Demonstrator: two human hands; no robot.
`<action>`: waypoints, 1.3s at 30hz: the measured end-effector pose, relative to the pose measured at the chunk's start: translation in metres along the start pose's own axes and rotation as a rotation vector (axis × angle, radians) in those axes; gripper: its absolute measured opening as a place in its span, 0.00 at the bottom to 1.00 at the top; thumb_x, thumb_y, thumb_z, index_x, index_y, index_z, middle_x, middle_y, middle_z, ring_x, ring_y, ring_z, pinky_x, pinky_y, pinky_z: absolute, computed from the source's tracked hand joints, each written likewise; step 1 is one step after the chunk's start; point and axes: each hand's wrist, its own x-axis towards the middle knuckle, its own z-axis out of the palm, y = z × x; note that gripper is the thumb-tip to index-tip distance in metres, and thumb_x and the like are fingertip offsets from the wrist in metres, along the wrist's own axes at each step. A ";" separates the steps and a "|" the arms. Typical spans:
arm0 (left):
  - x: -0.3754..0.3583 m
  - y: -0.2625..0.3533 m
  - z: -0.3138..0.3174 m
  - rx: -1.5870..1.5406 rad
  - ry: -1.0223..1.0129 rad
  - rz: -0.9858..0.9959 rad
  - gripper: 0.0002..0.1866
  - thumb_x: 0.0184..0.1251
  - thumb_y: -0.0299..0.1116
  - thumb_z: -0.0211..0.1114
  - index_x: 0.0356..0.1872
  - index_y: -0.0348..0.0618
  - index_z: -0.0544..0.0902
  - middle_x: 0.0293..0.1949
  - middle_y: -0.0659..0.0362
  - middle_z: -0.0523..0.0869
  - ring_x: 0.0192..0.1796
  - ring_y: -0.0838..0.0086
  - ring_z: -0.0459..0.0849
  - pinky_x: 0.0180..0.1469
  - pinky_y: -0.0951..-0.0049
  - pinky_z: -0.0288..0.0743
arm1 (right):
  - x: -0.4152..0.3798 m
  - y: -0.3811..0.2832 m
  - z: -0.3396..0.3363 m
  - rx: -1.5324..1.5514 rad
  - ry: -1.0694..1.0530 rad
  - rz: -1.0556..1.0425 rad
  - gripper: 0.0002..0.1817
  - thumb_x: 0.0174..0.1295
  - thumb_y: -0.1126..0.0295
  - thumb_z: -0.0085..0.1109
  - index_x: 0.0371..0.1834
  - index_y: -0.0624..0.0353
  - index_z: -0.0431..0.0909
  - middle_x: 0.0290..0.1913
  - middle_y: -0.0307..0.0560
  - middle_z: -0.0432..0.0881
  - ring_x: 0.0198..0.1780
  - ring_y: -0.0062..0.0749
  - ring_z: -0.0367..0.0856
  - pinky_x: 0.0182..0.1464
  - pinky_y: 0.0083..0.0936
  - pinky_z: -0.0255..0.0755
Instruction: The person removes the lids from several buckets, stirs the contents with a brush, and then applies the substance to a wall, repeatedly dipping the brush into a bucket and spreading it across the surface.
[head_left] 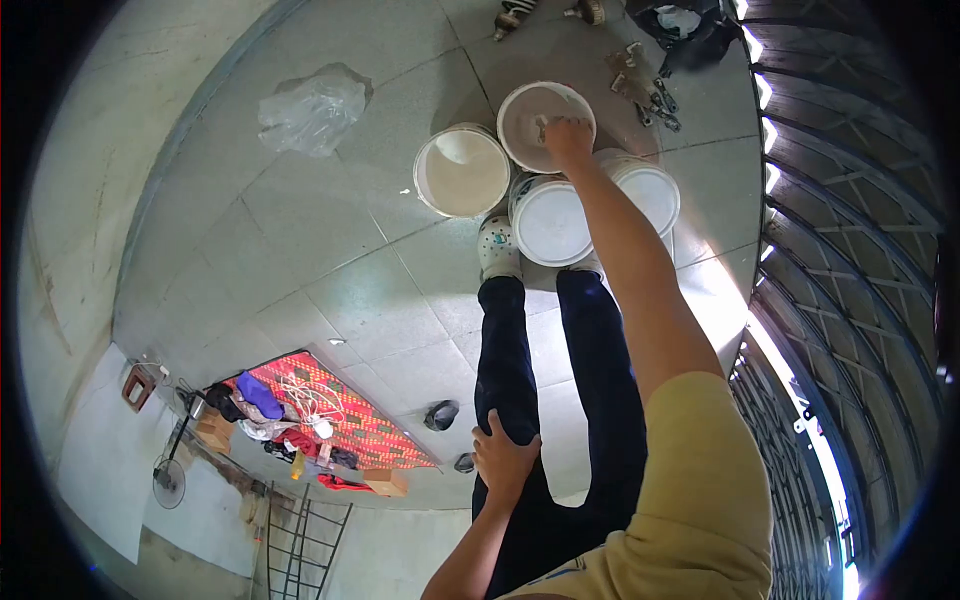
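Observation:
My right hand reaches down into a white bucket with greyish contents. Its fingers are closed, near a small pale piece; what they hold I cannot make out. My left hand rests on my left leg near the knee, fingers apart and holding nothing. Left of the reached-into bucket stands another open bucket with smooth cream-coloured contents. Closer to my feet are a white-lidded bucket and a second white-lidded bucket, partly behind my right forearm.
A clear plastic bag lies on the tiled floor. Small metal tools and a black bag are at the upper right. A metal lattice gate runs along the right. On the left, a red patterned mat holds clothes and cables.

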 end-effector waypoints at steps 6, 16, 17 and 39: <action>0.003 0.001 -0.015 -0.104 0.058 0.011 0.47 0.43 0.48 0.78 0.66 0.44 0.66 0.50 0.41 0.73 0.52 0.45 0.77 0.56 0.50 0.72 | 0.022 -0.003 0.026 0.047 -0.310 0.079 0.13 0.66 0.65 0.50 0.45 0.42 0.86 0.47 0.45 0.87 0.50 0.41 0.86 0.44 0.44 0.82; 0.005 0.004 -0.025 -0.111 0.098 0.021 0.45 0.43 0.46 0.78 0.65 0.44 0.68 0.49 0.43 0.73 0.52 0.46 0.77 0.56 0.50 0.72 | 0.031 -0.016 0.001 0.090 -0.275 0.067 0.13 0.63 0.69 0.52 0.45 0.53 0.85 0.45 0.52 0.86 0.48 0.45 0.86 0.46 0.43 0.81; 0.006 0.003 -0.026 -0.114 0.118 0.032 0.45 0.43 0.46 0.78 0.65 0.44 0.68 0.49 0.43 0.73 0.52 0.46 0.77 0.56 0.49 0.72 | 0.034 -0.016 0.007 0.082 -0.264 0.079 0.12 0.63 0.69 0.52 0.44 0.52 0.85 0.44 0.52 0.87 0.47 0.45 0.87 0.45 0.43 0.81; 0.007 -0.003 -0.002 0.100 0.160 0.159 0.39 0.47 0.46 0.74 0.61 0.42 0.71 0.50 0.42 0.73 0.53 0.47 0.77 0.52 0.50 0.75 | -0.056 0.080 -0.047 0.475 -0.332 0.088 0.29 0.71 0.46 0.46 0.30 0.62 0.83 0.29 0.56 0.85 0.34 0.40 0.88 0.35 0.36 0.79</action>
